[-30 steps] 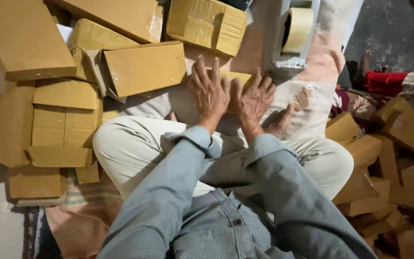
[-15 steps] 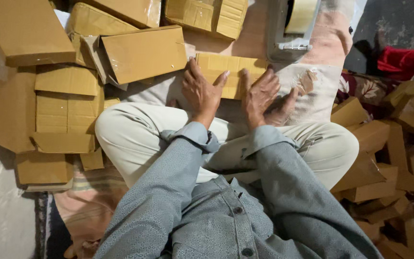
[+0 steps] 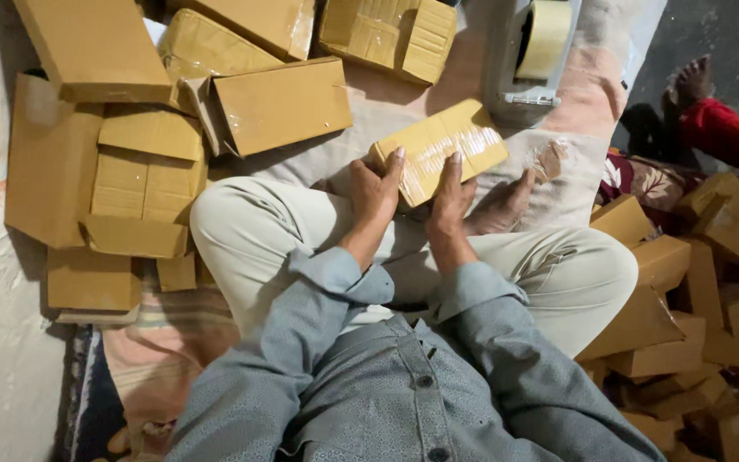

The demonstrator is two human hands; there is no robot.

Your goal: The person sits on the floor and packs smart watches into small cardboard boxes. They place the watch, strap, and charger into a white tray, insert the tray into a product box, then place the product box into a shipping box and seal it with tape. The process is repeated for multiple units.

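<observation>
Small taped box (image 3: 440, 150) held in both hands over the lap

It is clasped at its near end by the left hand (image 3: 375, 190) and right hand (image 3: 452, 198); light, stiff and tape-slick it seems, best gripped along the edges; a tape dispenser (image 3: 530, 56) lies beyond the grip

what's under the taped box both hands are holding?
Under the taped box held by the left hand and right hand: pale cloth and a bare foot. Directly beneath is hidden.
</observation>
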